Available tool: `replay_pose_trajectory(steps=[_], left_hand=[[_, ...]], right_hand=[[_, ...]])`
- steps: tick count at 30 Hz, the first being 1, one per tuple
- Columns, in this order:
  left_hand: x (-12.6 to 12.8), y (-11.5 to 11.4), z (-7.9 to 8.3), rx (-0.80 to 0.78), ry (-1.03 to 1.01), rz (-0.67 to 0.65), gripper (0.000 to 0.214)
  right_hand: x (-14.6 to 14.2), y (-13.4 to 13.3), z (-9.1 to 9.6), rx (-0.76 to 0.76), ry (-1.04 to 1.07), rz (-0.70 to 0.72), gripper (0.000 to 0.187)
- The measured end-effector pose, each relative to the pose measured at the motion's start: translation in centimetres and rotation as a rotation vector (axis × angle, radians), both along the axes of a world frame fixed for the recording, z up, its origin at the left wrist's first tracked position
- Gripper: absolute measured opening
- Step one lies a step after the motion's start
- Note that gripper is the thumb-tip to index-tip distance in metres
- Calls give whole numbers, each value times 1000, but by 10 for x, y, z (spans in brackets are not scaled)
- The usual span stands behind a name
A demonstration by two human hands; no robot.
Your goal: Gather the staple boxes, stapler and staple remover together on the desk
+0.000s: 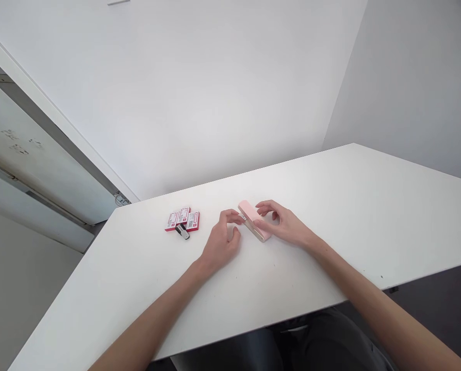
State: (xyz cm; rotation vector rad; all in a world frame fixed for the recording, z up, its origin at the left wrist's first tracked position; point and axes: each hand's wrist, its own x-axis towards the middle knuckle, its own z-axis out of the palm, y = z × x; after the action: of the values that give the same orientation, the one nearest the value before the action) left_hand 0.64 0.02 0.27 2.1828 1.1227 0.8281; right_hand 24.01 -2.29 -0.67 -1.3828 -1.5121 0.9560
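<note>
A pink stapler stands on the white table in front of me, its long arm slanting from upper left to lower right. My right hand grips it from the right, thumb across the pink top and fingers curled on the far side. On its left side is my left hand, fingertips reaching the stapler's side by a small white label. The left thumb is apart from the fingers, and I see nothing held between them. Whether the left fingertips press on the stapler I cannot tell.
Several small red-and-white boxes lie close together to the left of my hands. A small black-and-white staple remover rests against them. The white table meets a white wall at its far edge; its near edge runs above my lap.
</note>
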Motion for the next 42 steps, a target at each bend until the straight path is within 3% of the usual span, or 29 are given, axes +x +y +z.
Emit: replay_pose_trajectory(steps=[4,7,13,17,23,29,34,42], left_hand=[[-8,14,-10,354,211,235,32],[-18,29,-17,462,355,373,43],[-42,53,-19,407,569,599,71],[-51,60,-19,339,678,687,75],[-49,59,-18,374,688,586,64],[-28,37,-9,366,520,223,51],[-13,21,-6,296,424,-26,52],[-13,22,-13,196,469,155,60]], right_hand=[[1,-1,0,-98,44,83,58],[2,-1,2,-89,46,88,55],[1,-1,3,-69,24,-29,44],[2,0,1,-51,17,-119,40],[2,-1,3,-40,33,-165,40],[2,0,5,-36,40,-163,38],[4,3,1,-22,52,-166,41],[4,1,4,-32,45,-178,40]])
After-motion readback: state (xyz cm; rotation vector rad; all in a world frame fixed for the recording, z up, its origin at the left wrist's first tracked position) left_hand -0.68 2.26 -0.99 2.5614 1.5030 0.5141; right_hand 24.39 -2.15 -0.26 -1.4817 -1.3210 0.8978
